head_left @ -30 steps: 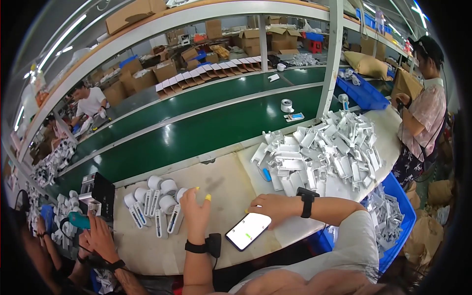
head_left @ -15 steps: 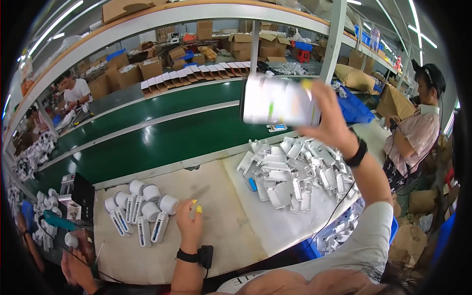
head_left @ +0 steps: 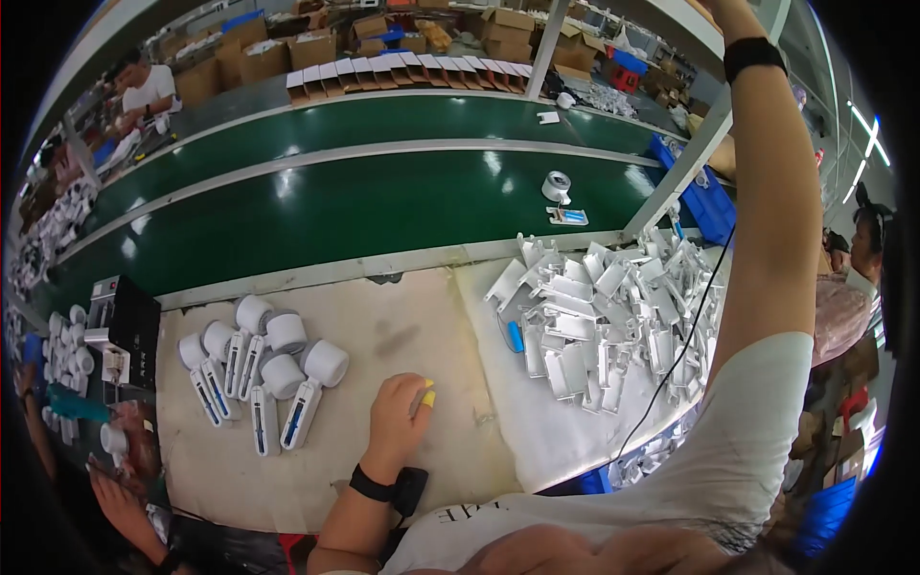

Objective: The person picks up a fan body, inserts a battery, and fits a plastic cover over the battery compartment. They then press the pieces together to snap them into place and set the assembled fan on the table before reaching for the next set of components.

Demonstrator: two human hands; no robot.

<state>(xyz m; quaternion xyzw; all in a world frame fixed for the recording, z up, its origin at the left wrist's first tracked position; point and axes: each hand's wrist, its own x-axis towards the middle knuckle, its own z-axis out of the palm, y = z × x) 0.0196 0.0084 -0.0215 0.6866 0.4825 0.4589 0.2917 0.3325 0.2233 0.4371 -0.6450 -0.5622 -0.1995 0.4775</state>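
My left hand (head_left: 401,412) rests on the worktable, its fingers curled loosely with nothing showing in them. Yellow covers sit on two of its fingertips. To its left lie several white devices (head_left: 280,376) with round heads and slim handles, each handle showing a dark blue strip. My right arm is stretched up to the top edge. Only the wrist with a black band (head_left: 755,57) and a bit of the hand show there; its fingers are out of the picture. Below that arm spreads a pile of white plastic housings (head_left: 585,316), with a small blue cylinder (head_left: 516,336) at its left edge.
Beyond the table runs a green conveyor belt (head_left: 383,206), carrying a round white part (head_left: 556,187) and an opened handle piece (head_left: 567,217). A black box-shaped machine (head_left: 129,326) stands at left, near another person's hand (head_left: 125,508). A shelf post (head_left: 690,168) rises at right; a black cable crosses the housings.
My right hand has gone up out of the picture, and the phone it held is no longer visible. My left hand has shifted slightly right, fingers more curled. The view has turned downward.
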